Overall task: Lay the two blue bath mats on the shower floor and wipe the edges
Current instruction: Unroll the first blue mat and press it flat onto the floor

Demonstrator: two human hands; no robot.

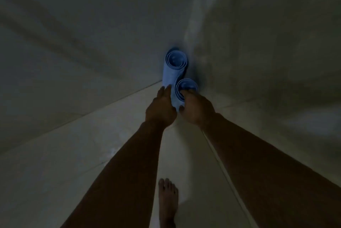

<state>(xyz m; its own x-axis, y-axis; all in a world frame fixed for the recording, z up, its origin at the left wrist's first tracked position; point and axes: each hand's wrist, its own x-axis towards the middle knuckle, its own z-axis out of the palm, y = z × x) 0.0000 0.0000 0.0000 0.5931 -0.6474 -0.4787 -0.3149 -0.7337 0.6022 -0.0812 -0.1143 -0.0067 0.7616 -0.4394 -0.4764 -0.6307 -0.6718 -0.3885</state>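
Two rolled blue bath mats stand upright in the corner of a dim shower. The taller roll (pixel 174 69) is at the back, the shorter roll (pixel 181 91) in front of it and to the right. My left hand (pixel 161 109) rests against the lower part of the taller roll, fingers pointing up along it. My right hand (pixel 196 109) grips the shorter roll, with fingers hooked over its top rim into the hollow and the thumb on its outer side. The bottoms of both rolls are hidden behind my hands.
Pale tiled walls (pixel 73 43) meet in the corner behind the rolls. The light shower floor (pixel 92 144) has a grout line (pixel 221 168) running toward me on the right. My bare foot (pixel 168 202) stands on the floor below my arms.
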